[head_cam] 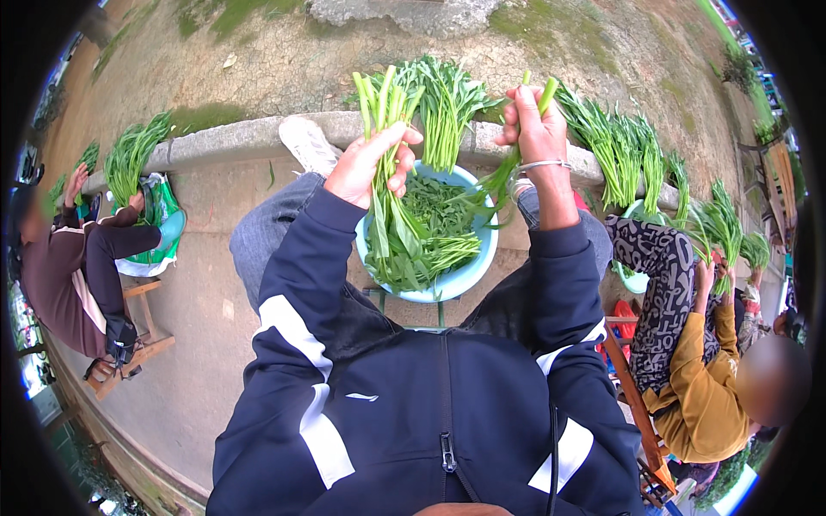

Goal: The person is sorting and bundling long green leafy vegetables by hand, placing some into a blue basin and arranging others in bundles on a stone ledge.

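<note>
My left hand (pixel 381 158) grips a bunch of leafy green stems (pixel 386 106), cut ends up and leaves hanging down over a light blue plastic basin (pixel 488 258). To the right of the basin, my right hand (pixel 534 122) is raised and closed round a few green stems (pixel 548 95); their leaves trail down to the basin's right rim. Inside the basin lie loose leaves (pixel 439 206) and a small heap of thin stems (pixel 455 251). Just beyond it, a thick bundle of the same greens (pixel 445 122) leans on the concrete kerb.
More bundles (pixel 610 155) lean along the kerb (pixel 219 145) to the right. A person (pixel 64 277) sits on a wooden stool (pixel 139 361) at left, holding greens. Another in a mustard top (pixel 703 400) sits close at right, by a second basin (pixel 635 277). A white shoe (pixel 308 143) stands by the kerb.
</note>
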`<state>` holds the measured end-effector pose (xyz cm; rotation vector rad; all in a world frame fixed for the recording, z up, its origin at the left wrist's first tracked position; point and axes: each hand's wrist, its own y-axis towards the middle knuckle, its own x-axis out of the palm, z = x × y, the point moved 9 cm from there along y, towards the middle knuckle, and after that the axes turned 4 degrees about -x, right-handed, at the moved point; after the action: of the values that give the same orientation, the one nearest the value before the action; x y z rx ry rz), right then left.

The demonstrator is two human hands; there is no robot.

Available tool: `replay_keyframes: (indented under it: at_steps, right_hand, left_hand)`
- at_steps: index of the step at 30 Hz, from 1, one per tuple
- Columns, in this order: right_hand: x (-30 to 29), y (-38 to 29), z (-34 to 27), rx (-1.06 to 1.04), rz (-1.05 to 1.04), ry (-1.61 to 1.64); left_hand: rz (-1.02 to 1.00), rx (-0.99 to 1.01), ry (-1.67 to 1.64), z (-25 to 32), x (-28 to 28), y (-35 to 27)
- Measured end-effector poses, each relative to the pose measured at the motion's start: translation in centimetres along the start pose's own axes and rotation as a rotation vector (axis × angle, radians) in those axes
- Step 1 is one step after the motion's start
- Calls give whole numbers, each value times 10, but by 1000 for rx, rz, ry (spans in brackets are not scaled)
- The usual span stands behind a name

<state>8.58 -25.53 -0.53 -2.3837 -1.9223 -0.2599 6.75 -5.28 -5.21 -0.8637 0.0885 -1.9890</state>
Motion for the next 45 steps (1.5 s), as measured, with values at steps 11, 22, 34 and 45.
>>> replay_keyframes:
  at_steps: [11, 22, 34, 45]
  right_hand:
    - [49, -23, -2, -236, -318, -310]
    - [53, -31, -4, -336, -420, -696]
    - [60, -30, -7, -410, -356, -881]
    - [18, -7, -12, -220, -126, -296]
  left_hand:
    - [110, 49, 399, -5, -2, -5]
    - [135, -54, 301, -8, -11, -6]
    - [191, 98, 516, 5, -12, -3]
    - [153, 120, 206, 21, -13, -13]
